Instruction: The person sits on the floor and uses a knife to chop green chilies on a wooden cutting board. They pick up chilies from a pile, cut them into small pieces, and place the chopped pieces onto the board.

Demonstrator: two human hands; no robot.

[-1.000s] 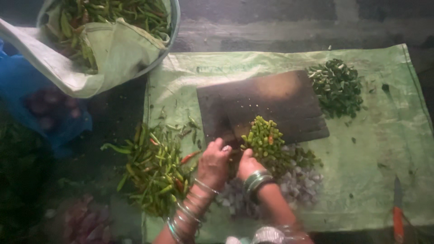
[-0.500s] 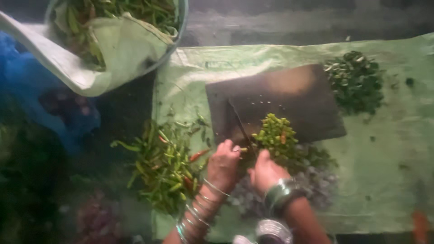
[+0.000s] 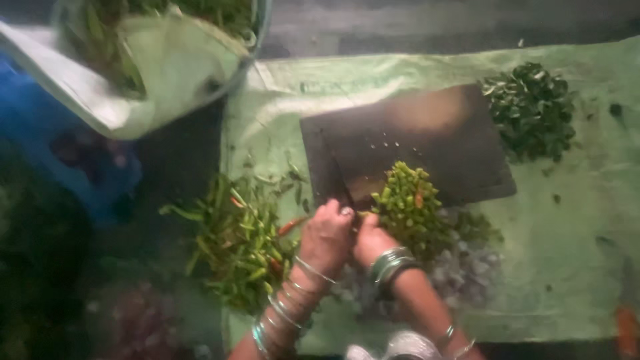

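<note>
- You're gripping the knife (image 3: 337,190) in your left hand (image 3: 327,237), chopping at the cutting board's (image 3: 413,143) near edge.
- Your right hand (image 3: 370,241), fingers curled closed, is steadying the chopped chillies (image 3: 407,203); sitting so near, the blade could nick them.

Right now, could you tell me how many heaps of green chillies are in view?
2: whole chillies left of the board, chopped chillies on its near edge. The bowl's contents are too blurred to tell.

A pale green woven plastic sheet (image 3: 587,220) lay under a dark brown rectangular wooden board (image 3: 427,143), which carried a yellow-green heap of chopped chillies (image 3: 408,203) flecked with orange. The loose pile of whole chillies (image 3: 237,240) was bright green with a few red ones, the bunch of small leaves (image 3: 532,110) a much darker green. Silver and green bangles (image 3: 390,263) ringed the wrists.
</note>
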